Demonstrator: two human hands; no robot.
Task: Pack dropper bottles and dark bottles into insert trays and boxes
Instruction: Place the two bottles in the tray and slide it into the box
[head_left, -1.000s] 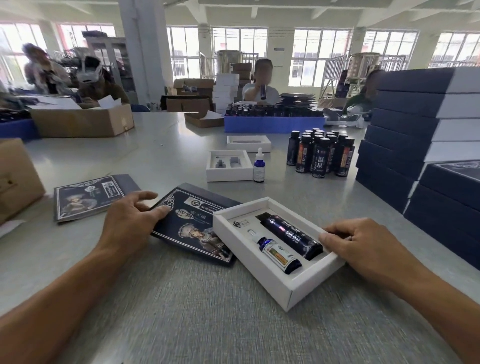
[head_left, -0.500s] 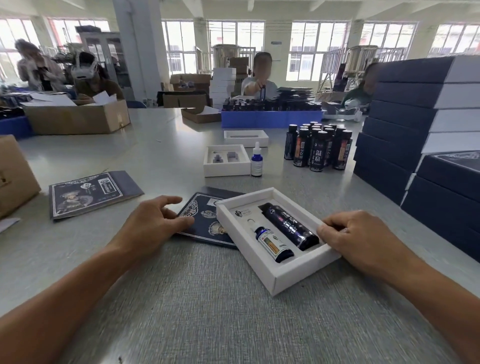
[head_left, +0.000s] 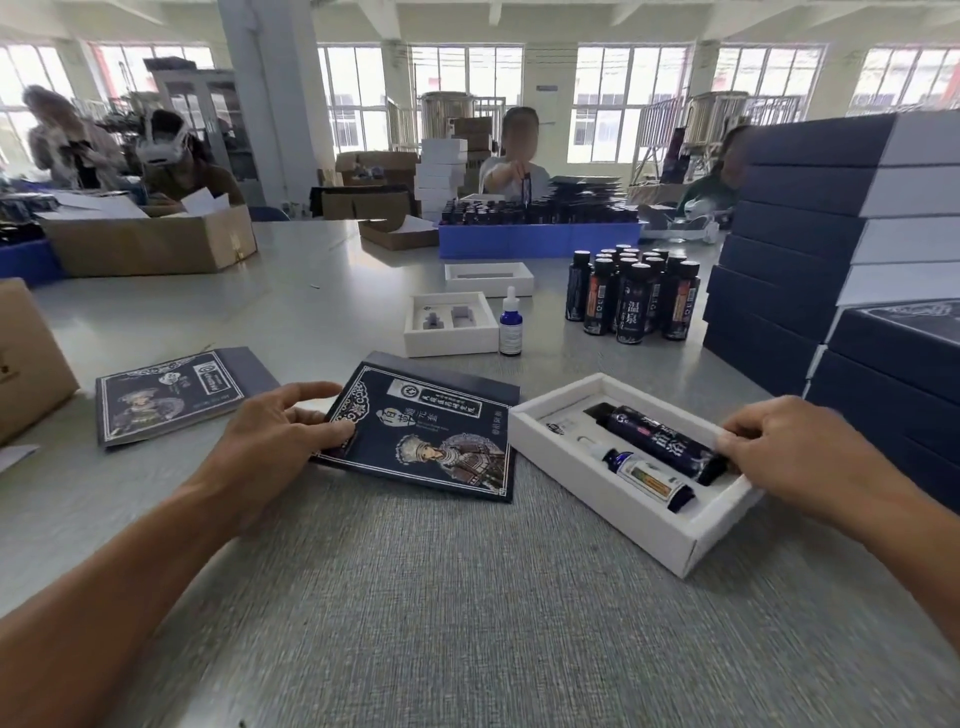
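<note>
A white insert tray (head_left: 587, 483) lies on the grey table right of centre. A dark bottle (head_left: 657, 436) and a small dropper bottle (head_left: 644, 475) lie side by side in it. My right hand (head_left: 795, 457) grips the tray's right end, fingers curled over the rim by the dark bottle's base. Left of the tray lies a flat dark-blue printed box sleeve (head_left: 431, 431), apart from it. My left hand (head_left: 280, 441) holds the sleeve's left edge with curled fingers, the index finger stretched out above.
An empty insert tray (head_left: 452, 343), an upright dropper bottle (head_left: 510, 325) and several standing dark bottles (head_left: 631, 301) are behind. Stacked navy boxes (head_left: 831, 260) wall the right side. A second flat sleeve (head_left: 176, 395) and a cardboard box (head_left: 31, 364) lie left. People work across the table.
The tray with both bottles has slid right, off the sleeve, under my right hand. My left hand has closed on the sleeve's left edge.
</note>
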